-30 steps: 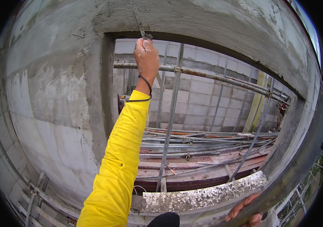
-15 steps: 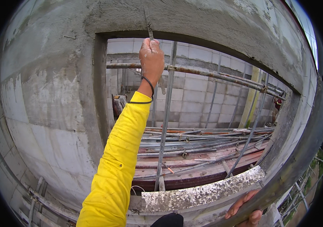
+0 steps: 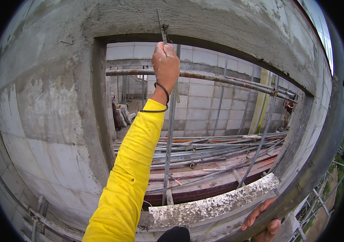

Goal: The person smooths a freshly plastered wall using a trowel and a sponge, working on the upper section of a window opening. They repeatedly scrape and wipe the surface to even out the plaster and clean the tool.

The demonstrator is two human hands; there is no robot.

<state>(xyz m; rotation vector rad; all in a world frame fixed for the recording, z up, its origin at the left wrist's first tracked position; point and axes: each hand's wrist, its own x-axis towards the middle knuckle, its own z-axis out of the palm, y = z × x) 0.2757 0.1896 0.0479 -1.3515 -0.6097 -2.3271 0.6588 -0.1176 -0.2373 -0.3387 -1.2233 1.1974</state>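
My left hand (image 3: 166, 64), in a yellow sleeve with a dark cord at the wrist, is closed around a narrow flat metal strip (image 3: 162, 25). Its upper part lies against the rough grey plaster above the window opening; its lower end, with a small hole, shows below the hand. The hand is smeared with pale plaster. At the lower right, my right hand (image 3: 258, 218) curls around a thick dark pole (image 3: 297, 193). That forearm is out of sight. The plastered lintel (image 3: 220, 30) spans the top of the opening.
A speckled pale board (image 3: 212, 201) lies along the sill. Beyond the opening stand upright scaffold tubes (image 3: 171, 133) and a rusty horizontal pipe (image 3: 212, 78), with stacked pipes (image 3: 204, 151) behind. Another person (image 3: 288, 111) is partly visible at the far right. More scaffolding (image 3: 321, 201) stands outside, lower right.
The view has shifted slightly, moving the opening left in the picture. My left hand and the strip sit slightly further right against the frame; the right hand still grips the pole.
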